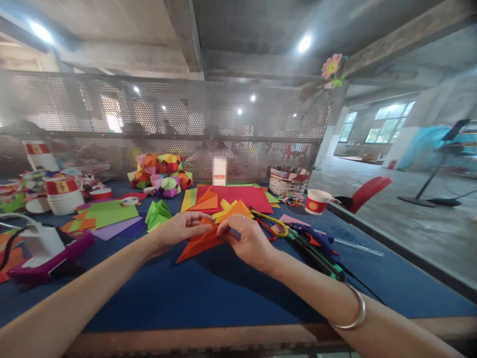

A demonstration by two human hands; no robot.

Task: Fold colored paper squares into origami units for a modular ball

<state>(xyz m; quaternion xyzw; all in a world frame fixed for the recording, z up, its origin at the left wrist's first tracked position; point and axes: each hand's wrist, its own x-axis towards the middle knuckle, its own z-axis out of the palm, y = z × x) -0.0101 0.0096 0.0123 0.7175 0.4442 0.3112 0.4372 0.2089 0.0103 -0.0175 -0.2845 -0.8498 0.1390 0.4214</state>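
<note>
An orange sheet of paper (199, 244), folded to a point at its lower left, is held a little above the blue tabletop. My left hand (179, 231) grips its upper left side between thumb and fingers. On the right, my right hand (250, 242) pinches the same paper, with thumb and forefinger closed together. Just behind the hands lie folded yellow and orange paper pieces (233, 209), partly hidden by my fingers. Green folded paper pieces (158, 215) rest left of my left hand.
Scissors (281, 226), a green-black cutter (316, 253) and a blue glue gun (322, 241) lie to the right. A paper cup (316, 201) and basket (288, 180) stand behind. Coloured paper balls (164, 174), stacked cups (64, 195) and a purple power strip (52, 261) are left.
</note>
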